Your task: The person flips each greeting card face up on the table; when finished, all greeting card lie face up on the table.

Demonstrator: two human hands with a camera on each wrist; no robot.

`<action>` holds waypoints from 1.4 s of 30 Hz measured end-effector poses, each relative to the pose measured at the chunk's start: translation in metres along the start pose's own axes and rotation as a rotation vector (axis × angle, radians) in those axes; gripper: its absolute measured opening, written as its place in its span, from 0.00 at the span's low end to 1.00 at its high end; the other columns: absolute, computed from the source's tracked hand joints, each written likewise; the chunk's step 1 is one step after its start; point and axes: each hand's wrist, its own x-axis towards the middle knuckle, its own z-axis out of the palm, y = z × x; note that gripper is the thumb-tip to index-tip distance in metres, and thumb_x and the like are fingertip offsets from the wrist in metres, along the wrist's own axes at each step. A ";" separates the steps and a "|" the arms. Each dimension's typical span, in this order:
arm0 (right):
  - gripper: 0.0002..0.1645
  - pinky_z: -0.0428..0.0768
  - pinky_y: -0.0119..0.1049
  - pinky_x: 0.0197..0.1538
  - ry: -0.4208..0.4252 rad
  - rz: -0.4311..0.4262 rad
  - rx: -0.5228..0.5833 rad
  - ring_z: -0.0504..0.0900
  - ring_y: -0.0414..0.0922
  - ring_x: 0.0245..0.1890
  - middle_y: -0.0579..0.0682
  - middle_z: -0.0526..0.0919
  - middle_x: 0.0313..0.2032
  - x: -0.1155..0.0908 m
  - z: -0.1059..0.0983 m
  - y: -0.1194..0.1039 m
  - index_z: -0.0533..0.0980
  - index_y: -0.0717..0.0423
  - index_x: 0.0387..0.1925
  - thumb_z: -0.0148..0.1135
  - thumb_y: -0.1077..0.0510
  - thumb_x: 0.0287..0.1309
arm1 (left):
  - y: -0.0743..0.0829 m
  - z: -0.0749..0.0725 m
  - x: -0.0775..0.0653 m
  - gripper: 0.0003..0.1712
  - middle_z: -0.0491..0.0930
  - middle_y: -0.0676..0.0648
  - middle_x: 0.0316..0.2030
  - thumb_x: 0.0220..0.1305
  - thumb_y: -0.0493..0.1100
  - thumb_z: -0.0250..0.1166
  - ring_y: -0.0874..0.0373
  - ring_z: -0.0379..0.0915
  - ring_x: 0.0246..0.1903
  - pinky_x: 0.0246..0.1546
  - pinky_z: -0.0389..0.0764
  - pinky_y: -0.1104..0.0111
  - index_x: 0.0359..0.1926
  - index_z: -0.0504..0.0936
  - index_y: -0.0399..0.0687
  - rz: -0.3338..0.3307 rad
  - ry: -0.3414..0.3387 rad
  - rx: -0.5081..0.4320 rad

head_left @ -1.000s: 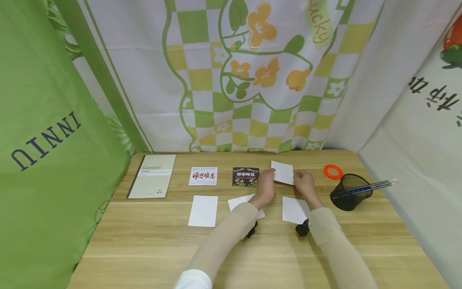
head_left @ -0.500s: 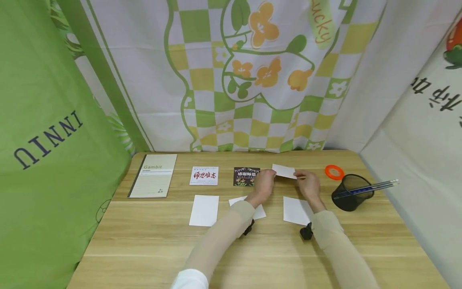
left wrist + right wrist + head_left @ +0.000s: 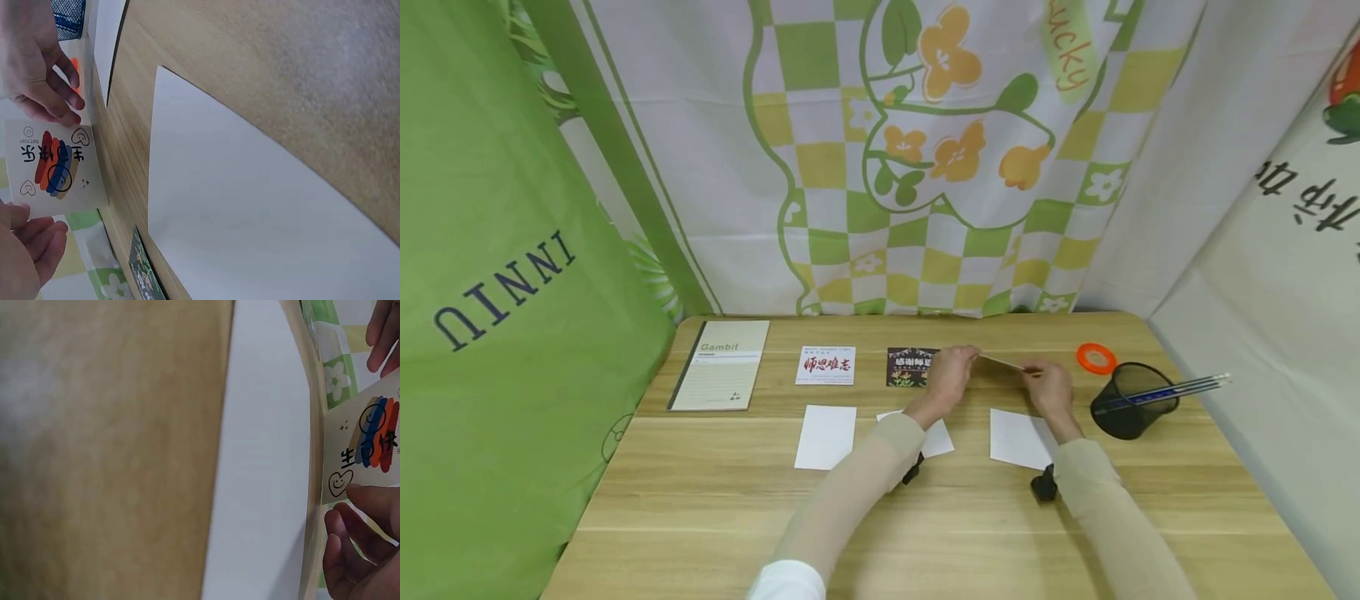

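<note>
Both hands hold a birthday card [image 3: 1002,362] by its two side edges near the back of the table. It stands nearly edge-on in the head view. In the wrist views its printed face shows, with coloured stripes, hearts and a greeting [image 3: 59,165]. My left hand [image 3: 950,377] pinches one side, next to a dark printed card [image 3: 908,367] that it partly covers. My right hand [image 3: 1049,389] pinches the other side between thumb and fingers. Nearer the front lie white cards, one at left [image 3: 825,437], one partly under my left forearm [image 3: 937,439], one at right [image 3: 1021,439].
A notebook [image 3: 720,365] lies at the back left, beside a white card with red writing [image 3: 825,365]. An orange ring [image 3: 1097,358] and a black mesh cup [image 3: 1131,412] with pens stand at the right. Curtains [image 3: 917,250] enclose the table's back and sides.
The birthday card has tilted up between both hands, from its blank white face showing in the head view to nearly edge-on. The hands have shifted only slightly.
</note>
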 end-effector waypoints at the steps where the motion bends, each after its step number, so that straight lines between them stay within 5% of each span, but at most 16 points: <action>1: 0.08 0.79 0.50 0.41 -0.007 0.008 -0.004 0.83 0.60 0.38 0.64 0.85 0.37 -0.001 0.000 0.001 0.83 0.68 0.37 0.64 0.68 0.54 | -0.001 0.000 -0.001 0.10 0.86 0.48 0.41 0.67 0.36 0.59 0.60 0.83 0.39 0.42 0.78 0.80 0.44 0.85 0.44 0.008 0.008 -0.007; 14: 0.11 0.78 0.49 0.41 -0.067 0.009 -0.015 0.82 0.58 0.39 0.64 0.85 0.39 -0.004 0.001 0.005 0.82 0.67 0.39 0.66 0.62 0.57 | -0.001 -0.005 0.000 0.11 0.85 0.44 0.42 0.66 0.34 0.59 0.60 0.83 0.37 0.40 0.76 0.84 0.47 0.83 0.40 -0.007 0.055 -0.171; 22: 0.14 0.77 0.51 0.45 -0.091 0.032 0.008 0.82 0.58 0.41 0.64 0.84 0.40 -0.006 -0.001 0.003 0.81 0.66 0.43 0.62 0.58 0.62 | -0.001 -0.005 0.005 0.13 0.85 0.41 0.39 0.67 0.35 0.59 0.60 0.79 0.25 0.31 0.76 0.84 0.51 0.80 0.37 -0.150 0.084 -0.314; 27: 0.16 0.76 0.50 0.46 -0.080 0.029 0.015 0.82 0.57 0.41 0.62 0.85 0.38 -0.006 -0.002 0.001 0.81 0.66 0.43 0.62 0.56 0.63 | 0.000 -0.002 0.007 0.14 0.85 0.41 0.36 0.64 0.34 0.62 0.58 0.81 0.30 0.30 0.77 0.81 0.51 0.80 0.35 -0.246 0.116 -0.390; 37: 0.17 0.73 0.25 0.28 -0.112 0.125 0.130 0.84 0.50 0.32 0.61 0.86 0.33 -0.006 -0.003 -0.008 0.81 0.68 0.44 0.63 0.57 0.62 | -0.001 0.005 0.002 0.21 0.85 0.43 0.35 0.61 0.33 0.63 0.60 0.78 0.27 0.19 0.73 0.78 0.57 0.79 0.42 -0.326 0.011 -0.371; 42: 0.18 0.79 0.27 0.27 -0.168 0.214 0.257 0.84 0.45 0.27 0.60 0.86 0.30 -0.005 0.000 -0.009 0.79 0.72 0.45 0.63 0.59 0.62 | -0.002 0.007 0.001 0.27 0.85 0.41 0.41 0.62 0.31 0.62 0.59 0.79 0.27 0.19 0.73 0.78 0.62 0.75 0.47 -0.339 -0.014 -0.368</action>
